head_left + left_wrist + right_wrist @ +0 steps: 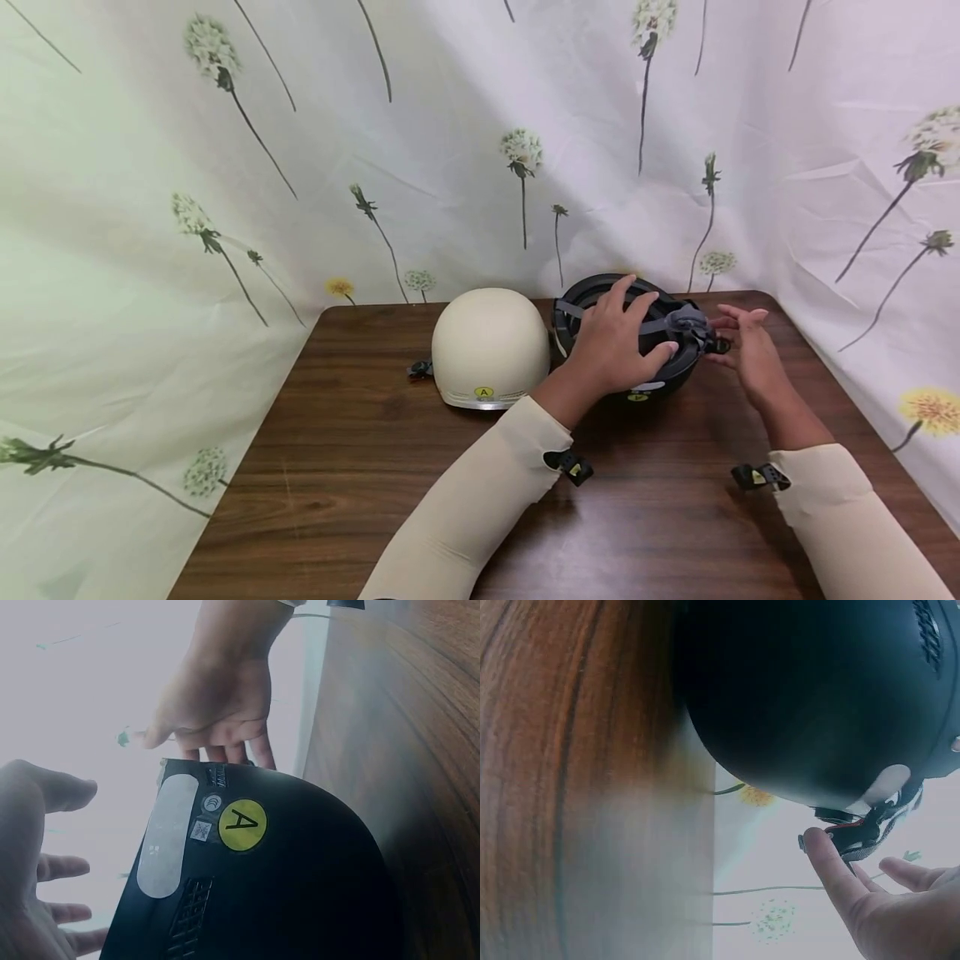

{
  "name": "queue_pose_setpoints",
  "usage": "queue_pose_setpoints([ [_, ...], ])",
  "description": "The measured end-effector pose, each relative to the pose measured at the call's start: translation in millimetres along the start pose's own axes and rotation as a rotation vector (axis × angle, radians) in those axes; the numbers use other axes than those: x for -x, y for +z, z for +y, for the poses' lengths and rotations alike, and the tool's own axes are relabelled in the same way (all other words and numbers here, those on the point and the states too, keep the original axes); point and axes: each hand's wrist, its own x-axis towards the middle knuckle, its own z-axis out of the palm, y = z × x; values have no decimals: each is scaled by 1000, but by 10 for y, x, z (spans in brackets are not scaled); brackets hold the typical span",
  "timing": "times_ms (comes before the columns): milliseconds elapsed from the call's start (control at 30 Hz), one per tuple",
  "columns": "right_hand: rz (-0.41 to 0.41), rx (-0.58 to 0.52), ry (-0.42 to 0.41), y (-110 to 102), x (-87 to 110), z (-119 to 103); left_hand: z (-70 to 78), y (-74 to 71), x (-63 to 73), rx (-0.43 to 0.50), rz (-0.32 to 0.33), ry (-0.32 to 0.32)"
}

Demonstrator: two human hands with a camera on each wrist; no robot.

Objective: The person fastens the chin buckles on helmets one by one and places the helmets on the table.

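A black helmet [678, 379] lies upside down on the table, its dark padded inside facing up and grey straps bunched at its right rim. Over that opening my left hand [611, 342] is spread, fingers apart and straight; the left wrist view shows the same hand [34, 862] beside the rim. At the right side, my right hand [750, 354] has its fingers extended around the dangling chin-strap buckle [720, 345]. One fingertip meets the buckle [851, 834] in the right wrist view. A yellow round sticker [242, 825] marked A is on the black shell.
A cream helmet [491, 346] stands dome up just left of the black one, its buckle [420, 369] sticking out at its left. The brown wooden table [337, 492] ends at a white flower-print cloth [450, 167] behind and at both sides.
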Motion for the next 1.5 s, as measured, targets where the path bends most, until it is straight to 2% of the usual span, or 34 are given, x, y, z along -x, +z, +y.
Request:
queue_pose_setpoints([
  [233, 22, -195, -70, -38, 25, -150, 14, 6, -20, -11, -37, -20],
  [333, 19, -212, -94, -37, 29, -212, 28, 9, -51, -25, -70, -46],
  [500, 20, -128, -101, -14, 28, -271, 83, 12, -181, -46, -152, -96],
  [767, 9, -73, -89, -10, 66, -309, 162, 19, -416, -26, -282, -147],
  [900, 17, -37, -93, -7, 84, -314, 200, 60, -533, 0, -363, -156],
  [1133, -6, 26, -79, 10, 97, -300, 235, 199, -721, -17, -492, -237],
  [1300, -24, 55, -75, -5, 80, -298, 264, 257, -794, -40, -557, -246],
  [1500, -29, 107, -88, -16, 70, -327, 287, 225, -804, -47, -622, -238],
])
